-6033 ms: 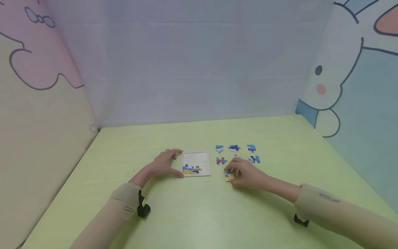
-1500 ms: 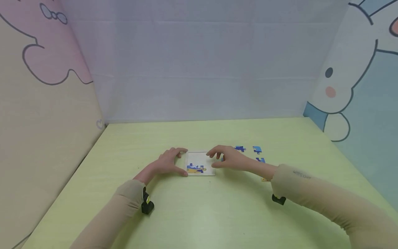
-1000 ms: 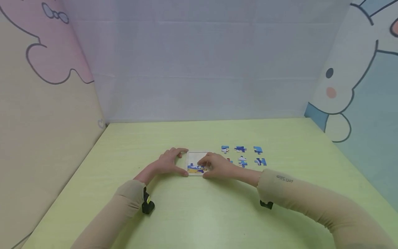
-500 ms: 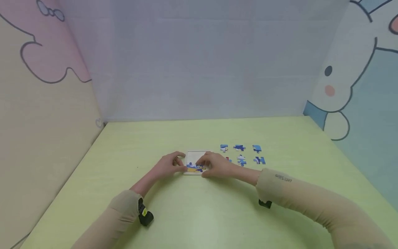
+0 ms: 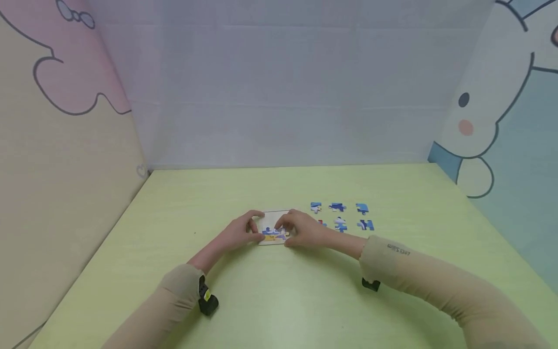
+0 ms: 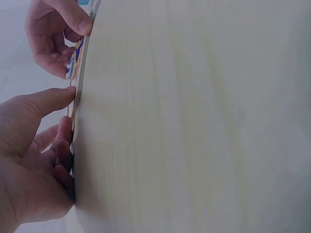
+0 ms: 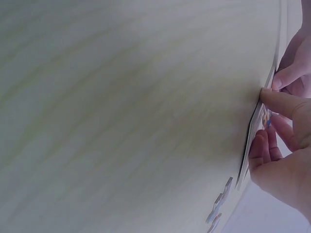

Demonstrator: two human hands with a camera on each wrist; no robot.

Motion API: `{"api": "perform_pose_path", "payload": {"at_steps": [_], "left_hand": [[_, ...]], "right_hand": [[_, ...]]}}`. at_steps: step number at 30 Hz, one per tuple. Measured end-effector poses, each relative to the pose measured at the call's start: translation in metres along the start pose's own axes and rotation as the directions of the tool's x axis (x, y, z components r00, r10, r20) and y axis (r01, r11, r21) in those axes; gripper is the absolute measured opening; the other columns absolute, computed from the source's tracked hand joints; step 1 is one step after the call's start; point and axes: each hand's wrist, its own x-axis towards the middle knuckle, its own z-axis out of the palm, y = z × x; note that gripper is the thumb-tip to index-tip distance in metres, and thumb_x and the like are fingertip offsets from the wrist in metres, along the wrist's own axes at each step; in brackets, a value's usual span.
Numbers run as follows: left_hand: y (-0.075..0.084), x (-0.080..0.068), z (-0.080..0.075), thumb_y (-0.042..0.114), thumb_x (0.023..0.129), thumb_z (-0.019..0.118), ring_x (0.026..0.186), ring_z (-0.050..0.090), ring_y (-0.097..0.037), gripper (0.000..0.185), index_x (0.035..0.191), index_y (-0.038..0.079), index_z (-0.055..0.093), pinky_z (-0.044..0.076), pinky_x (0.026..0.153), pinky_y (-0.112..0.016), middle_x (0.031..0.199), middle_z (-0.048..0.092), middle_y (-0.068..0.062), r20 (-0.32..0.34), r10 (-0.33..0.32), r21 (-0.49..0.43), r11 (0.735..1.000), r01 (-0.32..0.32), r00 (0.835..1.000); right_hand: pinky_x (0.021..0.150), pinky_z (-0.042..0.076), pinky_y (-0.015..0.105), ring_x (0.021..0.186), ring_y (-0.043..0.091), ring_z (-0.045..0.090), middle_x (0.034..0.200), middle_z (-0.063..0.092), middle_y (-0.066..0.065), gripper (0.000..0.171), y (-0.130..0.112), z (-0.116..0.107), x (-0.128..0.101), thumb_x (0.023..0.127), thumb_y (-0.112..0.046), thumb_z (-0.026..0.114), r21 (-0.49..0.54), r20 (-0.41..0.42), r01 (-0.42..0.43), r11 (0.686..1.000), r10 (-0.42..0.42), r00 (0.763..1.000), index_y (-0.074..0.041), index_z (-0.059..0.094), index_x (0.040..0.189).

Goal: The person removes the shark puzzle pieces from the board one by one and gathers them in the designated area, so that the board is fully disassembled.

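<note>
Steadying the puzzle tray with our left hand, thumb laid along its near-left edge and fingers curled at its far-left corner, we work at the tray's lower row with our right hand, whose thumb and fingertips come together over the blue-and-yellow puzzle piece seated there; the left wrist view shows those fingers pinching the piece's edge, though we cannot tell from any view whether it is fully down in its place. To do this well, we judge that we should keep the tray pinned flat so it cannot slide on the green table, line the tabs up with what is already laid, and press straight down with light, even force instead of forcing a corner. Counting: one tray, with the joined patch in its bottom row too small for us to split into pieces; to its right lie six loose pieces in two rows of three, the near-left one half hidden behind our right hand; two hands, both at the tray, close together but not touching
</note>
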Motion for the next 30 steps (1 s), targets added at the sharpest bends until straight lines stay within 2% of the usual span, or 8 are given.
{"api": "perform_pose_path", "payload": {"at_steps": [7, 11, 19, 22, 30], "left_hand": [[-0.0020, -0.0008, 0.0002, 0.020, 0.086, 0.076, 0.102, 0.046, -0.021, 0.065, 0.143, 0.006, 0.047, 0.036, 0.091, -0.036, 0.126, 0.053, -0.013, -0.034, 0.028, 0.054, 0.998, -0.026, 0.999], [-0.0024, -0.0023, -0.0013, 0.020, 0.087, 0.075, 0.115, 0.045, -0.027, 0.063, 0.144, 0.010, 0.049, 0.036, 0.099, -0.042, 0.139, 0.045, -0.018, -0.020, 0.047, 0.052, 0.998, -0.046, 0.999], [-0.0041, -0.0016, -0.0029, 0.021, 0.088, 0.074, 0.120, 0.046, -0.028, 0.062, 0.145, 0.013, 0.049, 0.038, 0.100, -0.043, 0.149, 0.040, -0.016, 0.009, 0.068, 0.052, 0.996, -0.068, 0.998], [-0.0053, -0.0010, -0.0029, 0.020, 0.088, 0.074, 0.125, 0.045, -0.030, 0.063, 0.145, 0.013, 0.049, 0.037, 0.105, -0.047, 0.149, 0.040, -0.016, 0.006, 0.073, 0.046, 0.996, -0.073, 0.997], [-0.0069, -0.0012, -0.0024, 0.021, 0.089, 0.074, 0.119, 0.046, -0.028, 0.063, 0.146, 0.011, 0.048, 0.037, 0.100, -0.043, 0.148, 0.040, -0.017, 0.013, 0.081, 0.058, 0.995, -0.082, 0.997]], "right_hand": [[0.079, 0.049, 0.022, 0.090, 0.011, 0.058, 0.103, 0.064, 0.002, 0.034, 0.0016, -0.0003, 0.0019, 0.082, -0.015, 0.079, 0.054, 0.001, -0.009, 0.998, 0.009, 1.000, -0.012, 0.070, 0.115], [0.078, 0.050, 0.021, 0.086, 0.009, 0.059, 0.102, 0.067, 0.002, 0.031, 0.0004, -0.0020, 0.0030, 0.083, -0.014, 0.078, 0.065, 0.007, -0.011, 0.998, 0.011, 1.000, -0.011, 0.072, 0.113], [0.073, 0.047, 0.020, 0.081, 0.009, 0.057, 0.096, 0.067, 0.004, 0.031, -0.0053, -0.0047, 0.0068, 0.081, -0.011, 0.079, 0.046, 0.033, -0.015, 0.999, 0.014, 0.999, -0.008, 0.073, 0.112], [0.072, 0.047, 0.019, 0.080, 0.008, 0.056, 0.094, 0.066, 0.004, 0.031, -0.0058, -0.0034, 0.0072, 0.080, -0.010, 0.080, 0.031, 0.020, -0.010, 0.999, 0.009, 1.000, -0.007, 0.074, 0.111], [0.071, 0.048, 0.019, 0.079, 0.008, 0.056, 0.093, 0.066, 0.002, 0.030, -0.0016, 0.0021, 0.0022, 0.080, -0.011, 0.080, 0.032, -0.040, 0.015, 0.999, -0.013, 0.999, -0.008, 0.075, 0.110]]}}
